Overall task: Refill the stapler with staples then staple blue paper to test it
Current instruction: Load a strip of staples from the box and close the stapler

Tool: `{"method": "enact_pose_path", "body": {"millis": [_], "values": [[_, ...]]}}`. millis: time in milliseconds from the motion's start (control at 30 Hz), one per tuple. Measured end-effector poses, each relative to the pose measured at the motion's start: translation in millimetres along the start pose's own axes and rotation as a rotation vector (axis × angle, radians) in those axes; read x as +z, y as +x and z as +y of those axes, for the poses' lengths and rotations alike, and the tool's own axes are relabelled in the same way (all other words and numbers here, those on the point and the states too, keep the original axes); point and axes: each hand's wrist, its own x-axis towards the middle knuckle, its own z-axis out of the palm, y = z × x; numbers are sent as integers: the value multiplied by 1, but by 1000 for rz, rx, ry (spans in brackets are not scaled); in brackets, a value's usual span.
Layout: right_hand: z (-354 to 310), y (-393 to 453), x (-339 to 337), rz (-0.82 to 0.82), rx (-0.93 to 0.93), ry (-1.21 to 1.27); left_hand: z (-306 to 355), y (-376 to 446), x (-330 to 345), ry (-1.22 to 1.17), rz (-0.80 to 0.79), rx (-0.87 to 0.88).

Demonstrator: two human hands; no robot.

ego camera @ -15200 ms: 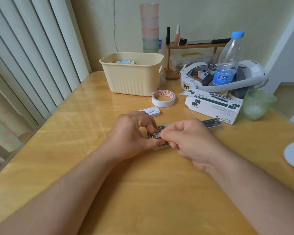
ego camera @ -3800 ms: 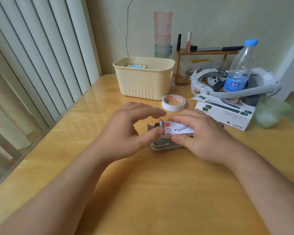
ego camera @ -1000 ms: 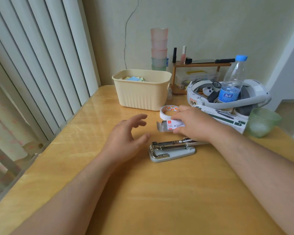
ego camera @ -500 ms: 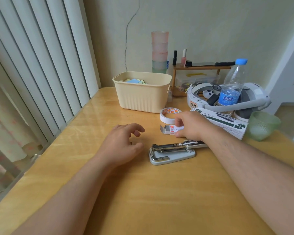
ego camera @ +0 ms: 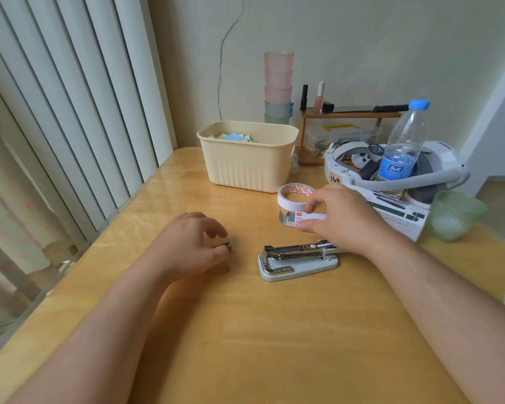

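A grey and metal stapler [ego camera: 298,259] lies on the wooden table [ego camera: 274,345], its metal channel facing up. My left hand [ego camera: 191,246] rests on the table to the stapler's left, fingertips pinching a short strip of staples [ego camera: 225,246]. My right hand [ego camera: 340,218] is behind the stapler, holding a small white staple box [ego camera: 299,218] with an open flap, low over the table. Blue paper [ego camera: 234,137] shows among coloured sheets inside the cream basket [ego camera: 250,164] at the back.
A roll of white tape [ego camera: 293,193] lies beside the staple box. A white and green carton [ego camera: 397,212], a green glass cup [ego camera: 452,214], a water bottle [ego camera: 403,150], a white headset [ego camera: 391,167] and a wooden shelf [ego camera: 350,118] crowd the back right. Vertical blinds line the left.
My right hand has brought the staple box down close to the table behind the stapler. My left hand has curled its fingers onto a strip of staples.
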Motion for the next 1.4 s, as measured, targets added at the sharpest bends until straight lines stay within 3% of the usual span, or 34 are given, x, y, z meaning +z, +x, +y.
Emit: {"method": "enact_pose_path", "body": {"millis": [233,367,433,500,567,767,1000,1400], "values": [[-19,-35,12,177,-95,178,1,3,8,2,11,-25],[-17,-45,22,167,-129,196,4,4,13,-70,77,12],[-20,-48,25,190,-153,212,11,4,15,-309,150,-7],[-26,-50,26,230,-166,301,24,1,18,-729,151,-57],[-32,-51,28,245,-143,425,39,-1,21,-994,148,-62],[-43,-52,38,216,-102,788,61,-5,26,-1226,97,30],[-41,-50,38,158,-129,881,70,-11,32,-1293,82,110],[-35,-50,25,215,-254,566,63,-12,31,-1133,125,155]]}}
